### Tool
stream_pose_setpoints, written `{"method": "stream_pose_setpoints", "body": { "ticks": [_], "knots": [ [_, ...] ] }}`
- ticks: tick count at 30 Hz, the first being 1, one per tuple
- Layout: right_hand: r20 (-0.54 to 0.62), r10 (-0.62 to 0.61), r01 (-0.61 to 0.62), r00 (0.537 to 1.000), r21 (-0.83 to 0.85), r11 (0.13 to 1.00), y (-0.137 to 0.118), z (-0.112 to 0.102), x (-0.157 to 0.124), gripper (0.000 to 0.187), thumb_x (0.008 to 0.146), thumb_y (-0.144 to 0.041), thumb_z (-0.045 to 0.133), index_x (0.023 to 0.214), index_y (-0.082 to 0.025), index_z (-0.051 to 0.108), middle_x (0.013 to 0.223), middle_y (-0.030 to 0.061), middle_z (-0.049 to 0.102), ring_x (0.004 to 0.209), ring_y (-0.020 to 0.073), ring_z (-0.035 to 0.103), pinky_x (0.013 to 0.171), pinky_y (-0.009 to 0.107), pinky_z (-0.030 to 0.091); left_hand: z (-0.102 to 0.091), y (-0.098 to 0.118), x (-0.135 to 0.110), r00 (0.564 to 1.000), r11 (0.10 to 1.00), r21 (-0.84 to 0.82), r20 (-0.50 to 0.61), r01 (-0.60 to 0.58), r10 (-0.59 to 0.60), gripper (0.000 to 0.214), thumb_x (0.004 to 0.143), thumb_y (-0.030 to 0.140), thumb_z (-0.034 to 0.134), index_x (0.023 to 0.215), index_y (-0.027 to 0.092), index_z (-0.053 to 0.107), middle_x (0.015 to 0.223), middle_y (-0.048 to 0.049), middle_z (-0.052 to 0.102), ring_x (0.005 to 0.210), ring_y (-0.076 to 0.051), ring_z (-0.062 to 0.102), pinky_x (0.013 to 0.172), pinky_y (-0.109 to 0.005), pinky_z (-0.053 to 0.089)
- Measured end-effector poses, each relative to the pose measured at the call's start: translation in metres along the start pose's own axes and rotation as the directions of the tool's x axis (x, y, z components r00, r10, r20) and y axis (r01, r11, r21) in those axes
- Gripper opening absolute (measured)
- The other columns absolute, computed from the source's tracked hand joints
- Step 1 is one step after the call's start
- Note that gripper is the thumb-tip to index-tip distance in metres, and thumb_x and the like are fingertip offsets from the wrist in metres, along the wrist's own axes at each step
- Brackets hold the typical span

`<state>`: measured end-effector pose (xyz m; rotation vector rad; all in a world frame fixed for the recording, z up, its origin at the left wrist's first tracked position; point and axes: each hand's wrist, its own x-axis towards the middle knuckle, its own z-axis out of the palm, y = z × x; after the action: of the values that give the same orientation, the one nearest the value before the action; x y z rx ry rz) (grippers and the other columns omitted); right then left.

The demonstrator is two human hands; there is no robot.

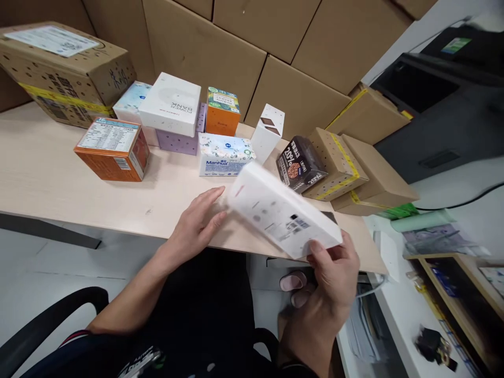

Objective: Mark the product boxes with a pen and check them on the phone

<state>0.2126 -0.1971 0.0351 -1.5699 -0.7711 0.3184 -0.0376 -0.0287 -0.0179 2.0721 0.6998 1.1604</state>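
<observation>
My right hand (333,262) grips one end of a flat white box (275,207) with printed text and small pictures, thumb on its top face. The box is tilted above the front of the table and slightly blurred. Close to its far left end is my left hand (199,220), thumb and fingers apart, holding nothing. Behind the box stand a Manhua tissue pack (226,154), a tall white box (268,131) and a dark box (300,164) marked 20%. Left of those, a white power bank box (171,102) rests on a purple box (177,140).
An orange box (114,147) lies on the table (47,173) at left, in front of a large taped carton (66,73). Another orange box (222,113) stands at the back. Small cartons (334,163) fill the right end. Stacked cardboard (205,52) walls the rear; a chair armrest (55,320) is lower left.
</observation>
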Motion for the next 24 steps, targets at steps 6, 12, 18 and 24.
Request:
{"method": "stream_pose_setpoints", "body": {
  "ticks": [6,12,18,24],
  "knots": [
    [-0.248,-0.222,0.177,0.943,-0.194,0.965,0.002,0.015,0.022,0.056,0.078,-0.036,0.076,0.128,-0.023,0.054,0.103,0.0031,0.066,0.050,0.0105,0.057,0.046,0.030,0.051,0.005,-0.005,-0.002,0.993,0.968,0.232,-0.035,-0.100,0.111,0.047,0.105,0.027,0.059,0.151,0.022,0.050,0.141,-0.0135,0.064,0.132,-0.028,0.061,0.112,-0.047,0.054],
    [-0.041,-0.398,0.313,0.917,-0.544,0.778,0.023,0.056,0.072,0.058,0.087,-0.042,0.061,0.137,-0.014,0.057,0.123,0.0209,0.067,0.094,0.0287,0.070,0.083,0.048,0.060,0.007,-0.006,-0.004,0.987,0.944,0.295,-0.019,-0.147,0.160,0.044,0.105,0.027,0.059,0.147,0.022,0.051,0.136,-0.0131,0.066,0.127,-0.027,0.063,0.107,-0.046,0.057],
    [0.143,-0.358,0.342,0.923,-0.732,0.589,0.027,0.083,0.104,0.049,0.091,-0.036,0.056,0.134,-0.012,0.057,0.119,0.0228,0.062,0.107,0.0350,0.064,0.094,0.054,0.053,0.005,-0.005,-0.004,0.987,0.940,0.303,0.020,-0.158,0.160,0.038,0.105,0.028,0.057,0.143,0.022,0.056,0.128,-0.0123,0.069,0.121,-0.027,0.064,0.103,-0.045,0.058],
    [0.116,-0.274,0.223,0.955,-0.887,0.403,0.003,0.096,0.110,0.037,0.092,-0.031,0.063,0.123,-0.012,0.060,0.120,0.0224,0.052,0.095,0.0343,0.066,0.082,0.052,0.054,0.005,-0.004,-0.005,0.989,0.941,0.305,0.073,-0.145,0.129,0.037,0.106,0.028,0.055,0.142,0.020,0.057,0.126,-0.0130,0.069,0.119,-0.028,0.063,0.100,-0.046,0.058]
  ]
}}
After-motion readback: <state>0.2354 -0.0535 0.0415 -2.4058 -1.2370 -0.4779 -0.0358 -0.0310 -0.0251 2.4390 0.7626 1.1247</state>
